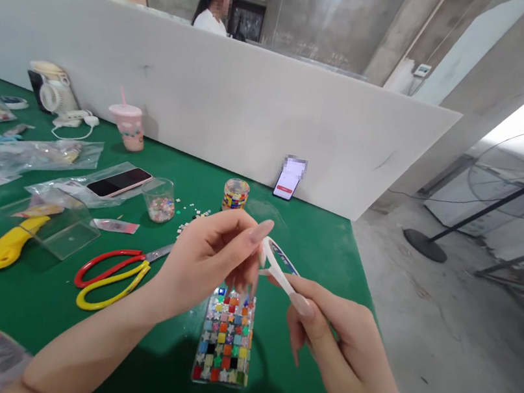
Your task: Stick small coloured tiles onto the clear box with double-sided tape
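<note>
My right hand (329, 338) grips a narrow white item with dark blue print (283, 272), which looks bent like a squeezed tube; I cannot tell its exact kind. At its upper left end is my left hand (222, 249), fingers curled together and thumb up; what they pinch, if anything, is hidden. Below both hands lies a clear rectangular piece (224, 348) covered with rows of coloured square and star tiles; my left fingers overlap its far end in view. Behind my left hand stands a small round jar (235, 194) with mosaic tiles round its side.
Left of my hands lie red-and-yellow-handled scissors (115, 273), a cup of small pieces (161, 201), scattered tiles (197, 215), a phone (119, 182), a yellow tool (13, 245) and a clear box (65, 226). Another phone (289, 179) leans on the white partition (208, 96). A person (214, 5) is beyond.
</note>
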A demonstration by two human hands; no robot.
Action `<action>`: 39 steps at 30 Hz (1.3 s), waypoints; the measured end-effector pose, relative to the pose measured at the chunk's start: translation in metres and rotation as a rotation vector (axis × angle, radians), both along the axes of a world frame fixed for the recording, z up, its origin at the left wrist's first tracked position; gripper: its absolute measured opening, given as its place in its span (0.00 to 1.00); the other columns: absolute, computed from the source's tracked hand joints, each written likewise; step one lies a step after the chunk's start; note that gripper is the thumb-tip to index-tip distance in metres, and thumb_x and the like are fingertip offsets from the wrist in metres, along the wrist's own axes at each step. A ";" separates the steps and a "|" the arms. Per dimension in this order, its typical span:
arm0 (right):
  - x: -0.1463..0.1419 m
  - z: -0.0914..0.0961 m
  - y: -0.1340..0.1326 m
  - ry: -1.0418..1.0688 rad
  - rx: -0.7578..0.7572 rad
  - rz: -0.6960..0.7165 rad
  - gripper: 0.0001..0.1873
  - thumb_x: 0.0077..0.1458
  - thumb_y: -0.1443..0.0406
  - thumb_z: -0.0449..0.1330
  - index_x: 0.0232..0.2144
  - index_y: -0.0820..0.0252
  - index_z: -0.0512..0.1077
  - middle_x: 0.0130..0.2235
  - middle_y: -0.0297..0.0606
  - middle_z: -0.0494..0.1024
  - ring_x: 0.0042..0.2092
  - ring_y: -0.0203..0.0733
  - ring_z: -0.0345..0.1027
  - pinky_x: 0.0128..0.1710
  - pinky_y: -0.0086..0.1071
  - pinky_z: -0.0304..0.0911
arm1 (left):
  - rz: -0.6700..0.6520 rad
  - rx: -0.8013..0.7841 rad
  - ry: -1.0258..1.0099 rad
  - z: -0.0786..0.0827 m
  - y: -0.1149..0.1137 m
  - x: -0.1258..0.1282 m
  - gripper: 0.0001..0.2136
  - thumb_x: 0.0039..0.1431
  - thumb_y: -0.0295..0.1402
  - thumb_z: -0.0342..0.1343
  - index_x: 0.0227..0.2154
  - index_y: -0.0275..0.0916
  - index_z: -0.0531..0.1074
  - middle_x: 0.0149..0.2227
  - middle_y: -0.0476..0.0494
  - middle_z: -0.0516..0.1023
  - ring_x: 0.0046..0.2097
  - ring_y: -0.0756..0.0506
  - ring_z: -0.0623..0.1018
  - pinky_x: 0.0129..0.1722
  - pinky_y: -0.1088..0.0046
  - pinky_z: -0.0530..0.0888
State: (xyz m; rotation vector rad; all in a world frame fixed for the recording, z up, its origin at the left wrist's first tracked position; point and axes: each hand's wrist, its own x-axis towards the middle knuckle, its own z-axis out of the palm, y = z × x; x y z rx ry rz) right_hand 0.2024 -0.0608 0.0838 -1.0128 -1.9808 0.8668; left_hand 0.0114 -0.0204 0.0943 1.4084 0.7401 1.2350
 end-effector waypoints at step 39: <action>0.008 -0.009 0.031 0.098 0.118 -0.320 0.20 0.65 0.58 0.54 0.24 0.59 0.75 0.16 0.28 0.65 0.18 0.29 0.57 0.20 0.28 0.55 | -0.818 -0.316 1.230 -0.146 -0.143 -0.089 0.07 0.58 0.35 0.54 0.27 0.42 0.74 0.25 0.51 0.75 0.27 0.48 0.72 0.23 0.76 0.57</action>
